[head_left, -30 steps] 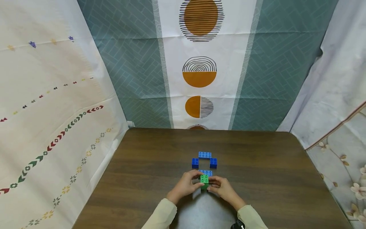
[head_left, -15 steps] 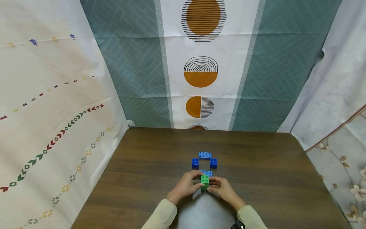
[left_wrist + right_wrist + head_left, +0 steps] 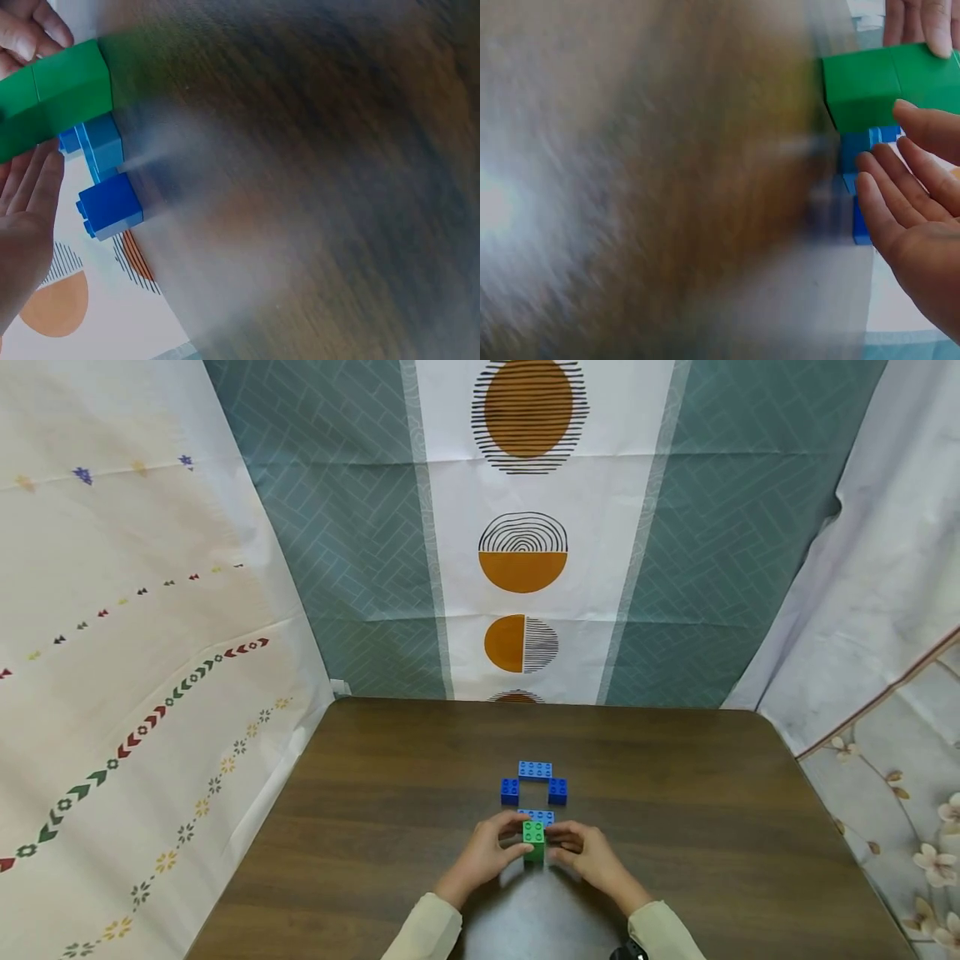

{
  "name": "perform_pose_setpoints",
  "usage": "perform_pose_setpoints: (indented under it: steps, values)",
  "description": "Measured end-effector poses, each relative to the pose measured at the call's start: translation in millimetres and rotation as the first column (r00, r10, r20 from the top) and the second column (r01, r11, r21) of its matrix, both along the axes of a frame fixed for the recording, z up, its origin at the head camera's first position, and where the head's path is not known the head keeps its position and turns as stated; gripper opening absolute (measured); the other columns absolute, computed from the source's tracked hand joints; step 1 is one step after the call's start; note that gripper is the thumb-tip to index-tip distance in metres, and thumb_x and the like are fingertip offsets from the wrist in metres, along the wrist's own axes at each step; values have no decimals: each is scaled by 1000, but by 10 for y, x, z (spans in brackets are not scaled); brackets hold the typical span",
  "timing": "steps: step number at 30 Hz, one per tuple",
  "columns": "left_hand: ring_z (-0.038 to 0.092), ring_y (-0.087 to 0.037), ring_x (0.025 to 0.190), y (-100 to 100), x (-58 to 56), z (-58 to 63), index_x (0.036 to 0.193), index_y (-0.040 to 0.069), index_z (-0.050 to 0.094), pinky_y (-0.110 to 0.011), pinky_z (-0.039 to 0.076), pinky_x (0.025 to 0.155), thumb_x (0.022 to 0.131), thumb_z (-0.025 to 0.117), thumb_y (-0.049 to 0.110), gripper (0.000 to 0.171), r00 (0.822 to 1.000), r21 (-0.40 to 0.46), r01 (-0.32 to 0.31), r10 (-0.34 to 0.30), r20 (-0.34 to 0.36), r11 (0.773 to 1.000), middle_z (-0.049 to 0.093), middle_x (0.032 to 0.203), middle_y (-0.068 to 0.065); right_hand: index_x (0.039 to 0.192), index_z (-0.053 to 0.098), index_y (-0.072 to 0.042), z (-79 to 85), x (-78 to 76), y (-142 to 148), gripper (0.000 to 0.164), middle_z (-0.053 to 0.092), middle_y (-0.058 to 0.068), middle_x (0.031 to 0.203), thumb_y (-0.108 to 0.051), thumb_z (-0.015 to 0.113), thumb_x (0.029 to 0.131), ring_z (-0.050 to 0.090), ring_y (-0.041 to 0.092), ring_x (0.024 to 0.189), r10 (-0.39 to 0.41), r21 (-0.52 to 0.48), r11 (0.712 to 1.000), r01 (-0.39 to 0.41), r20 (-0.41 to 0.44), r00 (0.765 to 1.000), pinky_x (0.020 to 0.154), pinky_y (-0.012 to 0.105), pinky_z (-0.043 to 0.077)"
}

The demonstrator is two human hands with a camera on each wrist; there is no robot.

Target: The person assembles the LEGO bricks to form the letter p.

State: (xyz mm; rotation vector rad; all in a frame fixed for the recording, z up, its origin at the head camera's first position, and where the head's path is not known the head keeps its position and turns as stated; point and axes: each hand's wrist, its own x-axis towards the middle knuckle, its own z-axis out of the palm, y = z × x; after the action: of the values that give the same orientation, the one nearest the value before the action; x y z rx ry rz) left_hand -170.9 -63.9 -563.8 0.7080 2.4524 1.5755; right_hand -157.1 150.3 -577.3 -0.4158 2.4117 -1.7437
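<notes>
Two green toy building bricks (image 3: 533,841), joined in an upright stack, stand on the near side of a light blue brick (image 3: 542,817). My left hand (image 3: 483,856) holds the stack from the left, with the thumb at its near side and a finger towards its far side. At the right, my right hand (image 3: 592,860) stays close beside the stack with relaxed fingers. In the right wrist view my right hand (image 3: 926,195) has its thumb by the green bricks (image 3: 892,86), its other fingers spread apart below them. The left wrist view shows the seam between the green bricks (image 3: 56,94).
Beyond the hands, a dark blue brick (image 3: 510,791) at left, another dark blue brick (image 3: 557,791) at right and a light blue brick (image 3: 536,769) at the back form a ring with the near light blue one. They stand on a brown wooden table (image 3: 375,793). Patterned cloths (image 3: 337,527) hang around it.
The right thumb and fingers have come slightly away from the green bricks. The left hand and the bricks stay in place; the head view shifts only a little.
</notes>
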Motion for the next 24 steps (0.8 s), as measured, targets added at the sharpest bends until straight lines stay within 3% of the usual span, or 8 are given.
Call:
perform_pose_setpoints:
  steps: [5,11,16,24]
  values:
    - [65,-29,105,-8,16,34,119,1,60,-35,54,90,86,73,10,37,1000,-9,-17,17,-13,1000,66,114,-14,111,66,2,41,-47,62,27,68,18,107,-4,71,86,66,31,96,-132,43,990,135,-71,989,81,34,57]
    - [65,-31,105,-17,29,10,118,1,60,-37,54,89,85,73,7,36,1000,-18,-23,23,13,1000,66,114,-15,111,68,0,0,-137,112,28,69,15,108,0,73,83,66,32,100,-235,3,971,237,-133,963,85,40,56]
    - [64,-31,106,-28,27,-30,118,2,60,-36,54,89,86,72,7,35,999,-23,-22,23,41,999,65,116,-15,113,66,2,-53,-213,88,31,67,19,110,3,72,82,64,37,103,-224,-41,975,220,-129,966,86,42,54]
    - [64,-31,105,-28,24,-83,118,2,60,-35,54,89,87,72,8,34,1000,-41,1,-1,-10,999,66,114,-15,117,64,6,-115,-295,-16,37,64,23,116,6,72,81,61,38,109,-143,-27,990,140,-112,983,91,43,52]
